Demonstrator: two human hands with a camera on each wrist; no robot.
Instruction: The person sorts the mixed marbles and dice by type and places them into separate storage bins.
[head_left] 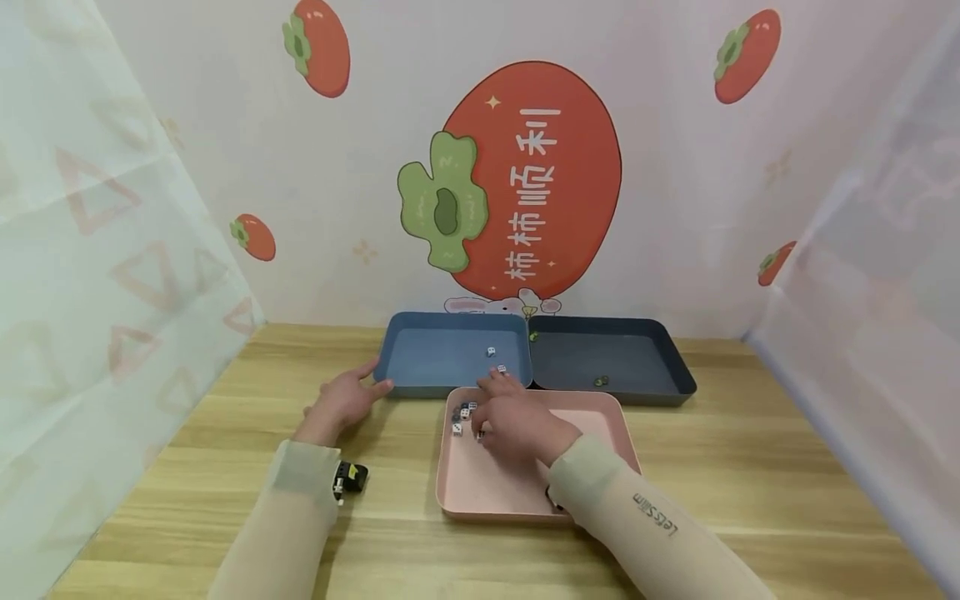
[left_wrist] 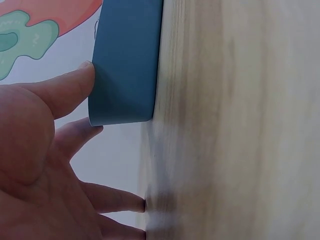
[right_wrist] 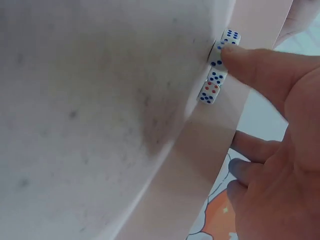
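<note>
My left hand (head_left: 347, 400) is at the left end of the blue tray (head_left: 450, 392), fingers spread, thumb against its wall (left_wrist: 125, 75). Over the far left part of the pink tray (head_left: 495, 512) reaches my right hand (head_left: 521, 423). In the right wrist view its straight thumb touches a white die (right_wrist: 215, 59) in a row along the pink wall; other fingers hang past the rim. White and darker dice, among them a white die (head_left: 457, 429), cluster in that tray's far left corner. Two white dice sit in the blue tray, one die (head_left: 502, 368) near the right fingertips.
A dark grey tray (head_left: 622, 354) adjoins the blue one on the right. It holds small greenish dice (head_left: 601, 381) by the near wall and another at its left end. A patterned curtain (head_left: 337, 267) stands behind the wooden table (head_left: 750, 467).
</note>
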